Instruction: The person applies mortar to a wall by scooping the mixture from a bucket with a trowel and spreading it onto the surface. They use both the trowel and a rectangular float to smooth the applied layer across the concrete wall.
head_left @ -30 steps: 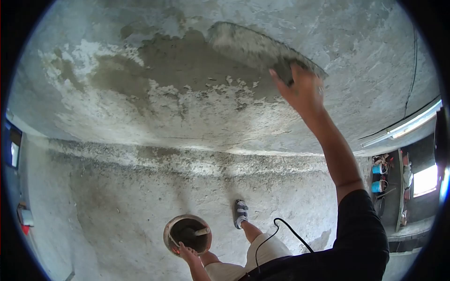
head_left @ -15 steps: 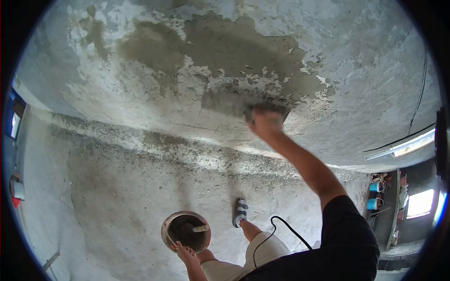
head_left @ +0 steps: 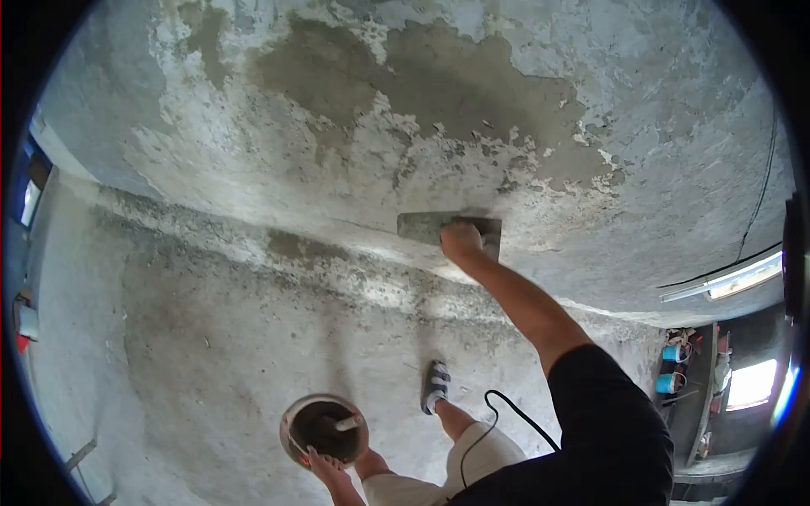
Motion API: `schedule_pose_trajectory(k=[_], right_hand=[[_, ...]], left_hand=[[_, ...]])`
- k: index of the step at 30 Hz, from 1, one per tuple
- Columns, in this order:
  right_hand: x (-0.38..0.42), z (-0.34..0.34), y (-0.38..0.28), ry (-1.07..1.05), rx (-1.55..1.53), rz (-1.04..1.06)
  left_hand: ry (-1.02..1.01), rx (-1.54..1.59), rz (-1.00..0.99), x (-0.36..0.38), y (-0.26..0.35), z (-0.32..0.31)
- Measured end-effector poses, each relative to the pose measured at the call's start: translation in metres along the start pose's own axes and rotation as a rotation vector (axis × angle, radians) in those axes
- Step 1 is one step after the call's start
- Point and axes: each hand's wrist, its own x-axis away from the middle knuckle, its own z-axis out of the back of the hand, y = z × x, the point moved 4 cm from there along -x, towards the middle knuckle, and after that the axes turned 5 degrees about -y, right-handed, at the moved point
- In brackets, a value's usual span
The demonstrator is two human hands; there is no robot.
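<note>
My right hand [head_left: 462, 243] is closed round the grip of a flat plastering trowel [head_left: 418, 226], its blade close to the lower wall; whether it touches cannot be made out. Above it, a darker patch of damp-looking plaster [head_left: 439, 80] covers part of the wall [head_left: 253, 169], with flaking pale paint around it. Low on the left, my left hand [head_left: 327, 465] grips the rim of a round metal bowl [head_left: 291, 413]. Grey mortar [head_left: 316, 422] lies inside, and a tool with a pale handle [head_left: 348, 422] sticks out of it.
A rough concrete floor [head_left: 228, 363] meets the wall along a crusty edge. My sandalled foot [head_left: 435, 386] stands on it. A black cord [head_left: 510, 401] loops near my leg. Blue buckets [head_left: 671, 384] and clutter stand at the right, near a bright window [head_left: 751, 384].
My right hand has brought the trowel down the wall, away from the damp patch. The bowl in my left hand has shifted slightly left and down in view.
</note>
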Motion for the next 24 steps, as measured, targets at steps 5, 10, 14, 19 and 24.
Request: schedule_pose_trajectory(k=[5,10,14,19,24], right_hand=[[0.049,0.154,-0.009,0.205,-0.070,-0.052],[0.050,0.333,0.036,0.878,0.129,-0.146],[0.024,0.297,0.025,0.583,0.039,-0.259],[-0.033,0.054,-0.035,0.095,0.061,0.038],[0.006,0.031,-0.048,0.002,-0.090,0.000]], left_hand=[[0.015,0.024,-0.015,-0.004,0.010,0.006],[-0.025,0.008,0.004,-0.011,0.017,-0.020],[-0.023,-0.035,-0.010,-0.017,0.012,-0.032],[-0.030,0.010,-0.048,-0.016,0.012,-0.023],[-0.093,0.062,-0.051,-0.007,0.017,-0.017]])
